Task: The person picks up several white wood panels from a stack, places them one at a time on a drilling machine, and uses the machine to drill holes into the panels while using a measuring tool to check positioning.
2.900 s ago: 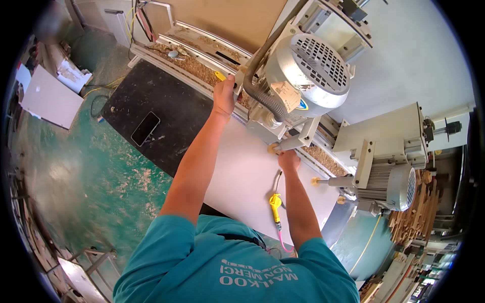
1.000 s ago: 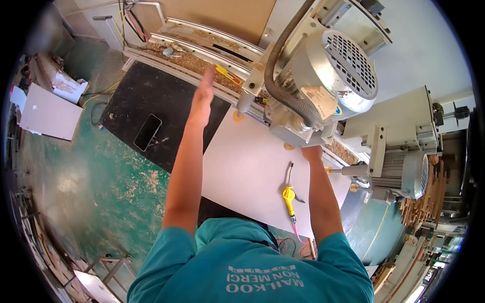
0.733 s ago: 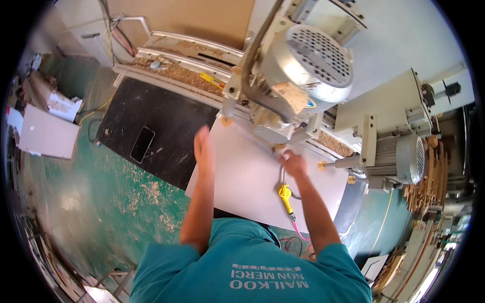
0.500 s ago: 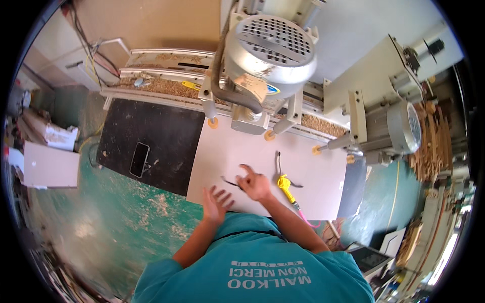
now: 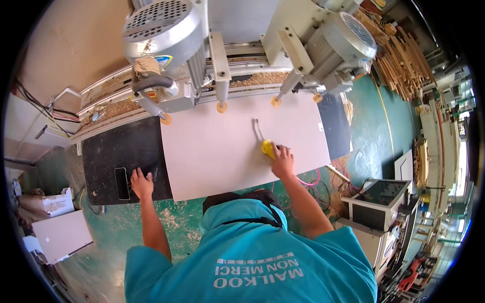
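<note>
My right hand [image 5: 284, 164] is closed round the yellow air blow gun [image 5: 267, 147], its fingers covering much of the body. The gun's thin dark nozzle [image 5: 258, 129] points away from me over a pale flat panel [image 5: 217, 166]. Out to the left, my left hand [image 5: 142, 185] rests with fingers apart on the black tabletop [image 5: 141, 146]. Just beyond its fingertips on the left lies a smartphone [image 5: 122, 183] with a dark screen; whether the fingers touch it is hard to make out.
Two machine motors [image 5: 162, 38] with rods and round tan pads [image 5: 221, 107] stand along the panel's far edge. Wood chips [image 5: 270, 78] fill the rail behind. A pink hose [image 5: 310, 182] loops at the right, near a boxy machine [image 5: 376, 202]. Timber strips [image 5: 399, 55] are stacked far right.
My left hand has moved left from the panel's near edge to the tabletop by the phone. My right hand, which held a thin dark thing, has taken hold of the air blow gun.
</note>
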{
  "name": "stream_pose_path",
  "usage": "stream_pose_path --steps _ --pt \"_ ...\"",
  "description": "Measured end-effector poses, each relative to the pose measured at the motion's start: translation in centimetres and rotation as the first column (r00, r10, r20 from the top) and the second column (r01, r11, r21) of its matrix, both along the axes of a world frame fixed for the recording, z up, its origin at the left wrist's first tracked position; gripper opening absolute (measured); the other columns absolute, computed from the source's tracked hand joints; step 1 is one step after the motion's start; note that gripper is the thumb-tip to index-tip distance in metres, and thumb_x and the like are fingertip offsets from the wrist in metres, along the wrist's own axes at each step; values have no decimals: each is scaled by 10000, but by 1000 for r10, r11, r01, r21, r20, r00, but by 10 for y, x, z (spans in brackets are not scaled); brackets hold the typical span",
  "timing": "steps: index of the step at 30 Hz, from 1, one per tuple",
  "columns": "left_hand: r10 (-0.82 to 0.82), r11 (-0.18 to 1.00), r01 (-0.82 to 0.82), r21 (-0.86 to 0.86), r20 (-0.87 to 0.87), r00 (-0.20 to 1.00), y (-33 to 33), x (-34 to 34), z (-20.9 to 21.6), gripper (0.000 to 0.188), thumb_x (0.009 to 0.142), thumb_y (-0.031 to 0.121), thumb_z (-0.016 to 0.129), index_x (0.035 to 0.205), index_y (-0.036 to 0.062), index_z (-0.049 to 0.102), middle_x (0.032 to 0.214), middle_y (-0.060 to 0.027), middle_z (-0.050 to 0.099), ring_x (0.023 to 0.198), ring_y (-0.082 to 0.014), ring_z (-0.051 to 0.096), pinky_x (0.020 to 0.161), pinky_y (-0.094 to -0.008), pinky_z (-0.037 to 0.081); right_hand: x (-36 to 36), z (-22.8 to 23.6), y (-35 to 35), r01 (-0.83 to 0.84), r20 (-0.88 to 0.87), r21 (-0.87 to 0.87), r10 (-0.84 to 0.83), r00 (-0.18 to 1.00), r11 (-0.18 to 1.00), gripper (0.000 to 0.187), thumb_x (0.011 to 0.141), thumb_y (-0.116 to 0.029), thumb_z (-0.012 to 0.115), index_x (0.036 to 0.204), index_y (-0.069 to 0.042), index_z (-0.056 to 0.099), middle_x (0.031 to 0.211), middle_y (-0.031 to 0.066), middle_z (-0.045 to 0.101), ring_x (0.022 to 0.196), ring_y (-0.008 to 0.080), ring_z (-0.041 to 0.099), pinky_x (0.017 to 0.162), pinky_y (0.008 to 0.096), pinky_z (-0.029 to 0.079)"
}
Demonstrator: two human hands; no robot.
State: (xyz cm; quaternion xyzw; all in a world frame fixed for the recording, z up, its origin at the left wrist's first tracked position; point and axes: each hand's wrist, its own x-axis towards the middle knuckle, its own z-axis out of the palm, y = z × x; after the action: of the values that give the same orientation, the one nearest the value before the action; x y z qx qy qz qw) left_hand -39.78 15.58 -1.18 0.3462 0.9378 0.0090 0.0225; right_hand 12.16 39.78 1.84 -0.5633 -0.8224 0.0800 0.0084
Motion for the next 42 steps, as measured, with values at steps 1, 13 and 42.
stream_pose_path --steps 1,13,42 --pt "-18 994 2 -111 -137 990 -21 -18 -12 598 889 341 633 1397 62 486 1445 -137 443 1315 -362 425 1056 -505 385 11 14 -3 -16 63 -34 18 998 999 726 758 -130 606 1457 -203 425 1255 108 560 1238 320 505 966 474 442" --pt "-735 670 739 66 201 648 103 338 26 1019 622 329 826 1516 298 339 1634 -79 139 1503 -366 88 1060 -793 73 304 69 -158 511 -367 -732 -893 262 451 334 929 -343 656 934 -11 692 715 103 665 636 184 680 567 336 540" --pt "-430 623 523 -582 304 850 162 429 71 1373 634 288 892 1553 345 -126 1637 -105 -150 1504 -394 -40 1165 -576 264 296 29 -295 127 11 -949 -370 929 290 441 813 -548 645 1008 -156 699 745 49 714 736 221 711 678 365 527"
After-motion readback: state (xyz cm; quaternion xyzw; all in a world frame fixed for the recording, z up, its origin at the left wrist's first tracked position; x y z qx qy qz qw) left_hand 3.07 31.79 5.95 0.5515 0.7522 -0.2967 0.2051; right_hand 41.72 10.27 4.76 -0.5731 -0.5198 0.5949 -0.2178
